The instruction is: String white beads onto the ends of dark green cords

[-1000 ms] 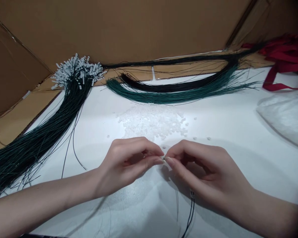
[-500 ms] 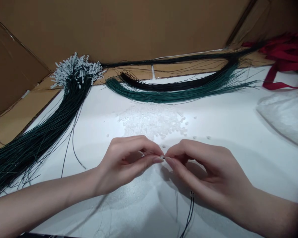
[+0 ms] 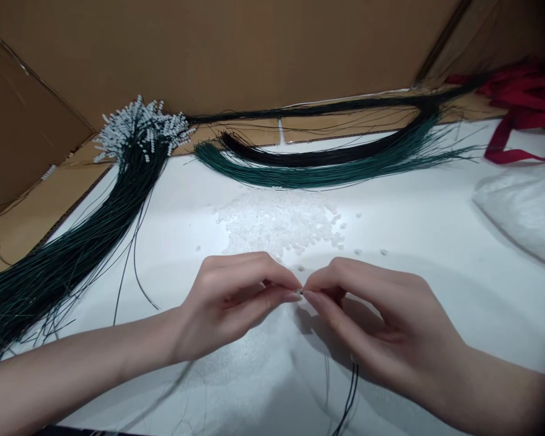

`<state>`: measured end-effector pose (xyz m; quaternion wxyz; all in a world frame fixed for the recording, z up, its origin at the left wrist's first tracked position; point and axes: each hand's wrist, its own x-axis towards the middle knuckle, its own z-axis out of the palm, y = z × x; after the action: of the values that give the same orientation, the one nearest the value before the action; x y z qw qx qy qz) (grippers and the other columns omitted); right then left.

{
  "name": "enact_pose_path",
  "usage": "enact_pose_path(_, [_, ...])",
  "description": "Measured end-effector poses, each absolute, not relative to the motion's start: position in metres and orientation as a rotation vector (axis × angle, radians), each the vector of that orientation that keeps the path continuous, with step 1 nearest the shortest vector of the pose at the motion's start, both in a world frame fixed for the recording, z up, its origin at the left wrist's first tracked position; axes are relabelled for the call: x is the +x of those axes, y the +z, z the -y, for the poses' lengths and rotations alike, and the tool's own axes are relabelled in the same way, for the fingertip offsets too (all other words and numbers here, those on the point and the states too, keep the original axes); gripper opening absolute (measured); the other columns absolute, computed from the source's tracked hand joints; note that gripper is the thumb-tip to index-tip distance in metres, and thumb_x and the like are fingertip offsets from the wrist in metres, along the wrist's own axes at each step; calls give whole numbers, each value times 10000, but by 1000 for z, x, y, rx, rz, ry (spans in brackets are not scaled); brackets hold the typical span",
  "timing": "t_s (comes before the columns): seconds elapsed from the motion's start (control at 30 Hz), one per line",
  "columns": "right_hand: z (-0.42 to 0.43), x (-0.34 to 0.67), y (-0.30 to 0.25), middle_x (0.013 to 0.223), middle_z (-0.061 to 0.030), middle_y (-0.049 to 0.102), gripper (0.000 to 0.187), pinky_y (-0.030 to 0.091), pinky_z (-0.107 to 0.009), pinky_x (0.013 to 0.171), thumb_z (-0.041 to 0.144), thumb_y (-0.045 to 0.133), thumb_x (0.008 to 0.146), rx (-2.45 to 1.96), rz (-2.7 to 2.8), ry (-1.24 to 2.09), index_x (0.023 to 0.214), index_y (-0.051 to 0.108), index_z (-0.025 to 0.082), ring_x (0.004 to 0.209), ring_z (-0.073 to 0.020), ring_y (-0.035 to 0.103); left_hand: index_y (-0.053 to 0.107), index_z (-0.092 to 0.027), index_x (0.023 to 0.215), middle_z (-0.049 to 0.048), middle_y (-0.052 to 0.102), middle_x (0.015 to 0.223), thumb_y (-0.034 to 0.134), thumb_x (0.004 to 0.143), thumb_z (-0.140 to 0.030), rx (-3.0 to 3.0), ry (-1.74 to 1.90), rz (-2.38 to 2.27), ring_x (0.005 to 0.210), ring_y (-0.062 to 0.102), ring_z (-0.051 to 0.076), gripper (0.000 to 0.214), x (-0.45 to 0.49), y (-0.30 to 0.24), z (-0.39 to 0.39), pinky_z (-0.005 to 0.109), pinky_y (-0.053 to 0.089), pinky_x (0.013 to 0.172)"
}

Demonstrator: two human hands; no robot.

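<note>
My left hand (image 3: 240, 297) is closed in a pinch on a tiny whitish, clear piece (image 3: 298, 291), mostly covered by thumb and forefinger. Right beside it, the fingertips of my right hand (image 3: 381, 321) are pinched on a thin dark cord, of which only a speck shows where the two hands meet. Two dark cord strands (image 3: 350, 396) hang below my right hand toward the bottom edge, with a small pale bit at their upper end. Just beyond the fingers lies a pile of small clear plastic pieces (image 3: 277, 221).
A thick bundle of dark green cords (image 3: 113, 212) with white coiled tips (image 3: 140, 130) lies at left. Black and green cords (image 3: 318, 175) curve across the back. Red ribbon (image 3: 527, 109) and a clear plastic bag (image 3: 527, 206) are at right. Cardboard walls (image 3: 236, 54) enclose the white table.
Both hands stay pinched together and have barely shifted. The pale bit on the hanging strands is now more hidden behind my right hand.
</note>
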<state>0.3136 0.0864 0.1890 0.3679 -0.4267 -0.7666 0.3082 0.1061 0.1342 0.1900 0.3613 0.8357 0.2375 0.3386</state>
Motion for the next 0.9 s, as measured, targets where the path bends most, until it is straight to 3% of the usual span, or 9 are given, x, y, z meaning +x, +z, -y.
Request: enact_pose_path(0.9, [-86,311,187,692,26,574,135,410,-203,529,142,502,944,-1143,1879,975,854,595,183,596,-82,516,671,-144,1003,57,712,815,591,892,-48,2309,883,-593,736,674,128,167,106,191,-130,217,544,673])
